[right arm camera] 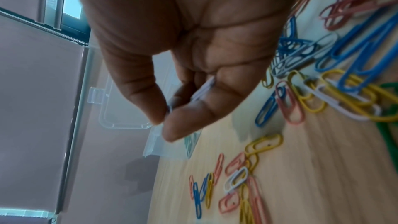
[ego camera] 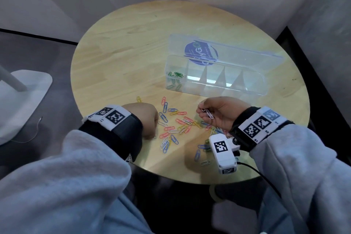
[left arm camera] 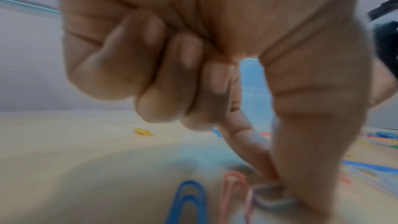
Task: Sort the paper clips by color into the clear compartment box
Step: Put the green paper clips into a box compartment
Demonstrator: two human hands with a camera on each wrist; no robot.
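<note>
A clear compartment box (ego camera: 245,89) stands open at the back right of the round wooden table (ego camera: 121,47); green clips (ego camera: 176,75) lie in its leftmost compartment. Loose clips (ego camera: 174,125) in pink, blue, yellow and white are scattered between my hands. My right hand (ego camera: 203,109) is raised above the pile, palm up, and pinches white paper clips (ego camera: 208,113) between thumb and fingertips (right arm camera: 172,129). My left hand (ego camera: 150,135) is down on the table; thumb and forefinger pinch a white clip (left arm camera: 271,197) that lies flat, other fingers curled. A blue clip (left arm camera: 189,200) and a pink clip (left arm camera: 234,190) lie beside it.
The box lid (ego camera: 228,49) with a blue round sticker stands tilted back behind the compartments. A lone yellow clip (ego camera: 139,99) lies left of the pile. A white wrist camera (ego camera: 224,154) hangs below my right wrist. A white lamp base (ego camera: 24,97) stands on the floor at left.
</note>
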